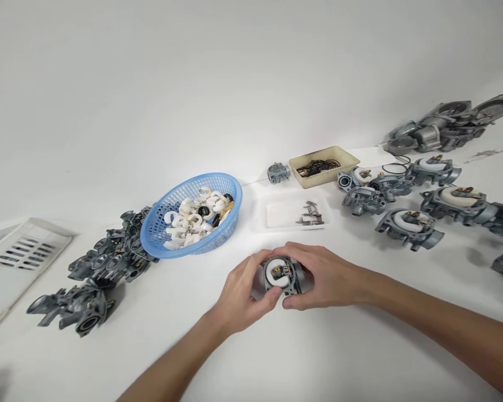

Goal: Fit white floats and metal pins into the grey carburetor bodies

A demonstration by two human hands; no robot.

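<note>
Both my hands hold one grey metal carburetor body (281, 274) with a white float set in its round opening, low over the white table near the middle. My left hand (243, 293) wraps its left side, thumb under the part. My right hand (324, 276) cups its right side with fingers curled over the top. Behind it lies a shallow clear tray (291, 213) with small metal pins. A blue plastic basket (193, 219) with white floats and a few black rings stands to the left.
A pile of bare grey carburetor bodies (96, 273) lies at the left beside a white vented lid (23, 245). Carburetors fitted with floats (408, 226) spread across the right. A beige tray of black O-rings (322, 164) and metal bowl covers (448, 125) sit at the back right.
</note>
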